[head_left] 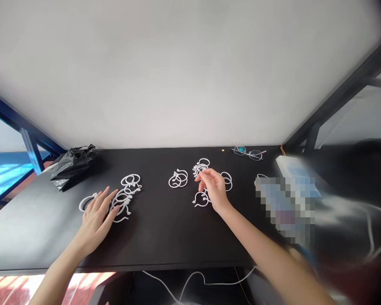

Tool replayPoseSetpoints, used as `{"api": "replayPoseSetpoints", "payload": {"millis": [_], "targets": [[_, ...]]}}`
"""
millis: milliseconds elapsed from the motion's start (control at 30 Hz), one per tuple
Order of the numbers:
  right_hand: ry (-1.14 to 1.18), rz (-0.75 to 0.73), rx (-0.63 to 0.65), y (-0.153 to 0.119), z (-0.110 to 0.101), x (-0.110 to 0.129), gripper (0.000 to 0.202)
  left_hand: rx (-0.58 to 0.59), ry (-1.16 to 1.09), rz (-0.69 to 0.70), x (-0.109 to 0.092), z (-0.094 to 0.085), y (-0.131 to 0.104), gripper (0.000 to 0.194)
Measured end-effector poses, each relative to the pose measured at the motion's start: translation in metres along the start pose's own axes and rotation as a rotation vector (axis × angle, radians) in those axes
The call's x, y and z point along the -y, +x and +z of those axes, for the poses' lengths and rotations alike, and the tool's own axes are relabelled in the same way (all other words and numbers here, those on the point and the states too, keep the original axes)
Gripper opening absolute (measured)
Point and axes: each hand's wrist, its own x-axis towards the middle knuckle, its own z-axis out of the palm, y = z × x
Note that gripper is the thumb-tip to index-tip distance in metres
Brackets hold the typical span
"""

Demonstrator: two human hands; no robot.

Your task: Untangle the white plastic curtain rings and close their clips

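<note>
My left hand (97,218) lies low over the left of the black table with its fingers spread. Its fingertips are at a loose pile of white open rings with small knobs at their ends (127,189). Another white ring (82,205) lies partly behind this hand. On the right, my right hand (214,188) has thumb and fingers drawn together in a pinch; what is between them, if anything, is hidden. Around it lie a white ring cluster (203,162), a lower white ring (200,200) and more rings (228,181). A small group of white rings (178,178) sits between the hands.
A crumpled black plastic bag (76,163) is at the back left. Eyeglasses (255,155) lie near the wall. At the right stand a white-and-blue box (298,173) and a blurred-out item (282,207). White cables (206,284) hang below the table's front edge (165,267).
</note>
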Motion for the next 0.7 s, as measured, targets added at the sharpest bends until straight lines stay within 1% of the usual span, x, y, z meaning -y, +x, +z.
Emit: {"api": "replayPoseSetpoints", "payload": {"millis": [133, 233, 267, 333, 367, 400, 433, 467, 500, 533, 600, 667, 700], "targets": [[-0.012, -0.030, -0.019, 0.001, -0.001, 0.002, 0.019, -0.024, 0.003, 0.089, -0.007, 0.010, 0.013, 0.046], [-0.031, -0.054, -0.035, 0.002, -0.002, 0.003, 0.019, -0.084, -0.010, 0.156, -0.017, 0.009, 0.029, 0.047], [-0.041, -0.063, -0.040, 0.002, -0.003, 0.003, 0.020, -0.119, -0.009, 0.173, -0.024, 0.007, 0.035, 0.048], [-0.085, -0.091, -0.043, 0.002, -0.005, 0.004, 0.020, -0.236, -0.035, 0.230, -0.044, 0.001, 0.046, 0.047], [-0.141, -0.116, -0.028, 0.002, -0.007, 0.005, 0.020, -0.252, -0.061, 0.292, -0.057, 0.000, 0.052, 0.043], [-0.232, -0.154, 0.002, 0.002, -0.009, 0.006, 0.018, -0.234, -0.093, 0.367, -0.071, -0.001, 0.057, 0.038], [-0.352, -0.204, 0.043, 0.002, -0.012, 0.007, 0.015, -0.169, -0.112, 0.435, -0.085, 0.000, 0.063, 0.033], [-0.490, -0.256, 0.095, 0.002, -0.015, 0.008, 0.011, -0.108, -0.109, 0.488, -0.099, 0.003, 0.069, 0.030], [-0.633, -0.304, 0.152, 0.002, -0.018, 0.010, 0.007, -0.071, -0.106, 0.510, -0.111, 0.008, 0.076, 0.029], [-0.754, -0.332, 0.210, 0.002, -0.021, 0.012, 0.006, -0.045, -0.108, 0.501, -0.122, 0.013, 0.082, 0.032], [-0.922, -0.329, 0.333, 0.002, -0.027, 0.015, 0.011, 0.004, -0.122, 0.443, -0.138, 0.025, 0.094, 0.039], [-1.029, -0.285, 0.439, 0.001, -0.030, 0.019, 0.014, 0.074, -0.114, 0.344, -0.147, 0.035, 0.103, 0.041], [-1.071, -0.263, 0.475, 0.001, -0.030, 0.020, 0.014, 0.087, -0.109, 0.314, -0.149, 0.038, 0.107, 0.041]]}}
